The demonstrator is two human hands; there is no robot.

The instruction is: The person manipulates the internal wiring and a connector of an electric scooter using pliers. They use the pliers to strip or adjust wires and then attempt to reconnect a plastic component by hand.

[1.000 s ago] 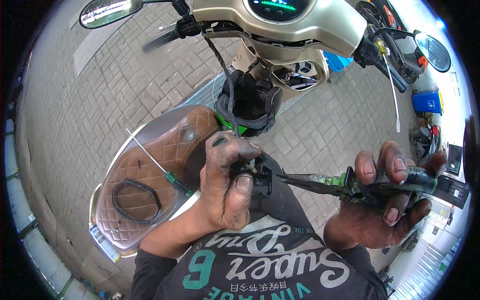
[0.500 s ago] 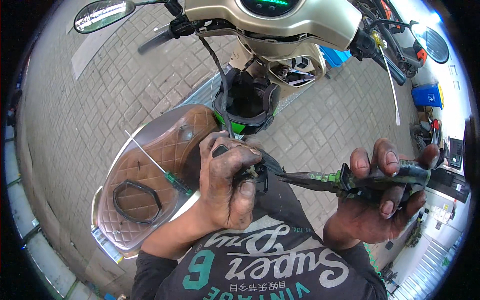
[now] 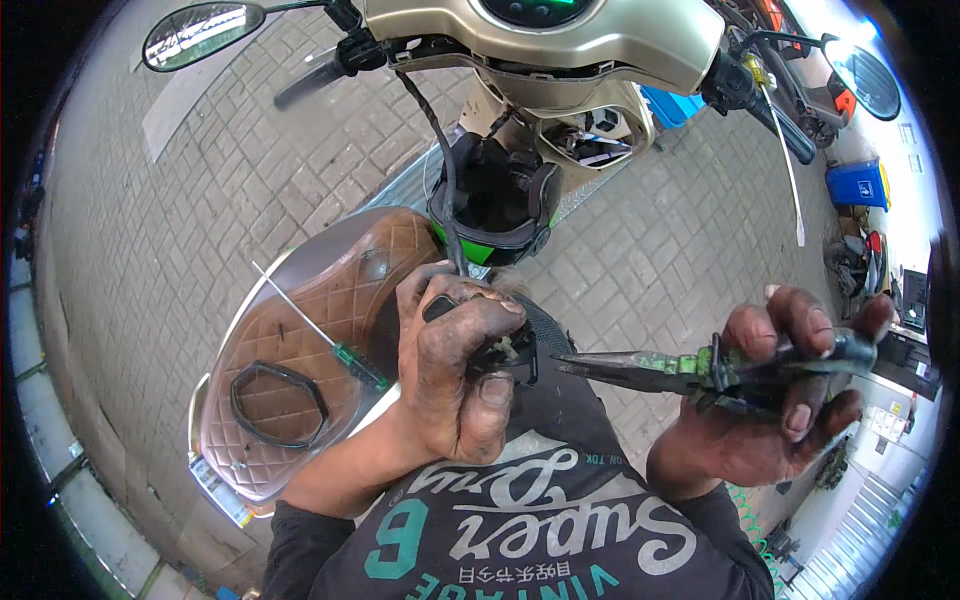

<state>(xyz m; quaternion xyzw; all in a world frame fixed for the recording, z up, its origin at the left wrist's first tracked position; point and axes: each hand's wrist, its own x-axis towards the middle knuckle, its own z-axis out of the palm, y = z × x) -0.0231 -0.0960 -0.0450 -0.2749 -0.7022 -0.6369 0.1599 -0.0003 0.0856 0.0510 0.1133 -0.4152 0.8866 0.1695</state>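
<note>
My left hand [image 3: 450, 375] is closed around a small black plastic part [image 3: 522, 352], thumb and forefinger pinching it. A pale fitting shows inside the part; the rest is hidden by my fingers. From the top of that fist a dark cable [image 3: 447, 170] runs up to the scooter's handlebar. To the right, my right hand [image 3: 780, 380] grips green and black long-nose pliers [image 3: 650, 368] by the handles. The jaws look nearly together and point left, their tip a little way from the black part.
A brown quilted scooter seat [image 3: 285, 330] at left bears a green-handled screwdriver [image 3: 355, 365] and a black angular ring [image 3: 280, 404]. Ahead, an open helmet [image 3: 495, 205] rests below the gold handlebar cover [image 3: 545, 45]. Another screwdriver [image 3: 785, 160] hangs by the right grip.
The pliers have tilted to lie more level, and my right hand has shifted slightly right, its fingers moving on the handles. My left hand keeps its hold on the black part.
</note>
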